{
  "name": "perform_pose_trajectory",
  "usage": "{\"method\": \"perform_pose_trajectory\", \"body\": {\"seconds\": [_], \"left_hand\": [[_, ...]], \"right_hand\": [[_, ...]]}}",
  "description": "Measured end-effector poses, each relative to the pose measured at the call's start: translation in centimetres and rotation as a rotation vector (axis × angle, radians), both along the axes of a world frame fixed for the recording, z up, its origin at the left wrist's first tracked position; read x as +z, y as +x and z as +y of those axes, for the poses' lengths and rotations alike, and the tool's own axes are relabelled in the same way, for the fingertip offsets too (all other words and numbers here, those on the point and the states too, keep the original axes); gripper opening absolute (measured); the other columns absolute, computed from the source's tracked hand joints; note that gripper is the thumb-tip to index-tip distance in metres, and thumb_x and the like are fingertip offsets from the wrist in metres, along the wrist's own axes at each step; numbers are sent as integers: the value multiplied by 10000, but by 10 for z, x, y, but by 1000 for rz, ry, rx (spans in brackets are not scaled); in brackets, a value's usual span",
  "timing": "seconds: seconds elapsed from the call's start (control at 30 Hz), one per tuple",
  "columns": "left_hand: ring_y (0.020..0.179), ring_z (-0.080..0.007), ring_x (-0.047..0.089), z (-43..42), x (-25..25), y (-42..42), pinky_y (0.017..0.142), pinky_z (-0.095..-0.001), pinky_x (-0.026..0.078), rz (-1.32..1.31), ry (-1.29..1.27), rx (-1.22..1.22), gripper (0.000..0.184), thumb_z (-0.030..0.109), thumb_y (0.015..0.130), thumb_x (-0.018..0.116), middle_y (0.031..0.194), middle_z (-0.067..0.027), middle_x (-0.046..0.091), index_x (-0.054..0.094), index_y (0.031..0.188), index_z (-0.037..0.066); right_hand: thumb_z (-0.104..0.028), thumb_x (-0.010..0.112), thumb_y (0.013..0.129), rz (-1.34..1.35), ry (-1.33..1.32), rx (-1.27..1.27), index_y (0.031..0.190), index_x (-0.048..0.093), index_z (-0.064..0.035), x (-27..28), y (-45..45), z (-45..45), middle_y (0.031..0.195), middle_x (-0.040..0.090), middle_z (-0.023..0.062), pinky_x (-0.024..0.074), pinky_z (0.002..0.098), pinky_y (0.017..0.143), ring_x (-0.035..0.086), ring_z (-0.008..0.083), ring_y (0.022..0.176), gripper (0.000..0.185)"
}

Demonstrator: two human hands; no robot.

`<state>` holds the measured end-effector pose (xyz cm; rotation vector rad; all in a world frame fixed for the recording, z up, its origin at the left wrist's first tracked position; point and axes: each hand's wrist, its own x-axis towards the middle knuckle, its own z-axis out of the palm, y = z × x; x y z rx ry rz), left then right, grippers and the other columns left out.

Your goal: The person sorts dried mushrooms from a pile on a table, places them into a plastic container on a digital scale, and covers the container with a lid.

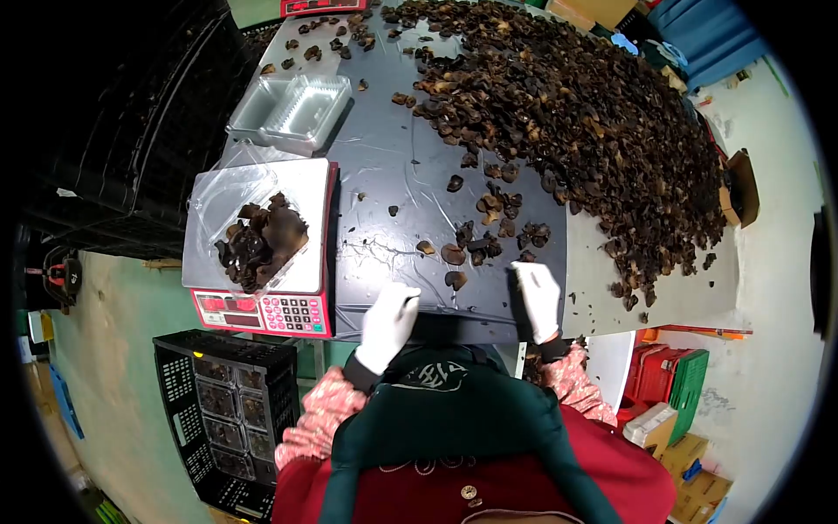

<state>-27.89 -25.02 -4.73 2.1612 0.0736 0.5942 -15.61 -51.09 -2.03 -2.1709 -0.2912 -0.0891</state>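
My left hand (pixel 390 325), in a white glove, is over the table's near edge, just right of the scale. Its fingers are curled; a small dark patch shows between thumb and finger, and I cannot tell what it is. At the same edge, further right, my right hand (pixel 539 301) is also gloved, with fingers bent together near a few loose pieces of dark brown wood ear fungus (pixel 532 234). A clear plastic container (pixel 229 196) holding more wood ear fungus (pixel 260 244) rests on the red and white digital scale (pixel 321 179).
A large heap of wood ear fungus (pixel 576 113) covers the table's far right. Clear plastic trays (pixel 307 112) stand behind the scale. Stacked black crates (pixel 113 113) rise at the left. Below the scale, a black crate (pixel 183 419) holds several filled clear boxes (pixel 218 402).
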Motion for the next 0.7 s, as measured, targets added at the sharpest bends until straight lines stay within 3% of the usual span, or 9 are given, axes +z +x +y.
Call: {"method": "perform_pose_trajectory", "body": {"seconds": [0.13,0.27,0.33,0.4,0.47,0.6,0.63,0.67,0.7], "left_hand": [[847,-278,654,-42,-5,43,700,-361,537,146,154,-112,301,178,841,695,952,-107,621,613,1113,80],[838,-326,613,-69,-54,58,698,-426,508,-176,328,-26,289,219,823,642,976,-140,595,593,1069,76],[843,-357,627,-65,-44,58,734,-464,512,105,123,-67,228,244,880,604,1015,-183,599,579,1034,77],[944,-400,629,-52,-20,55,822,-471,519,460,-31,-76,308,216,937,558,1127,-190,597,551,1186,36],[991,-395,616,-50,-32,49,887,-473,492,339,-228,47,297,177,939,521,1108,-181,606,556,1203,45],[993,-363,605,-34,-34,36,880,-431,478,229,-292,-32,297,128,950,462,1019,-162,631,574,1213,46],[813,-255,622,-28,-32,35,731,-353,496,99,-150,2,279,126,972,451,918,-111,626,584,1207,55],[813,-255,622,-26,-29,32,731,-353,496,94,-152,6,279,126,972,451,918,-111,626,584,1207,55],[728,-187,585,-25,-27,26,661,-307,473,234,-493,-30,267,144,989,448,872,-69,605,593,1201,72]], "right_hand": [[-37,622,899,-135,-2,225,1083,704,-34,-14,-17,36,1040,686,107,504,299,874,660,232,976,201],[-91,607,887,-317,-300,377,1213,659,-135,-25,3,64,1184,660,77,518,328,910,638,248,1076,333],[-131,627,865,-371,-326,411,1280,623,-162,-36,16,72,1234,643,62,521,339,905,635,238,1057,416],[-183,653,859,-374,-456,468,1254,631,-176,-33,22,79,1182,653,49,534,349,829,643,233,984,396],[-182,651,866,-360,-495,445,1212,640,-172,-37,25,85,1123,657,56,537,360,785,657,238,922,346],[-177,655,871,-261,-462,396,1153,655,-148,-41,29,94,1059,663,79,535,364,768,669,265,849,284],[-178,655,877,-249,-365,355,1108,665,-131,-38,28,96,1026,666,93,532,361,756,671,278,828,237],[-179,654,882,-236,-269,313,1063,674,-113,-36,27,98,994,670,107,528,358,745,673,292,808,194],[-183,649,896,-55,-123,272,1009,679,-74,-37,28,100,877,678,89,520,346,739,679,251,815,160]]}}
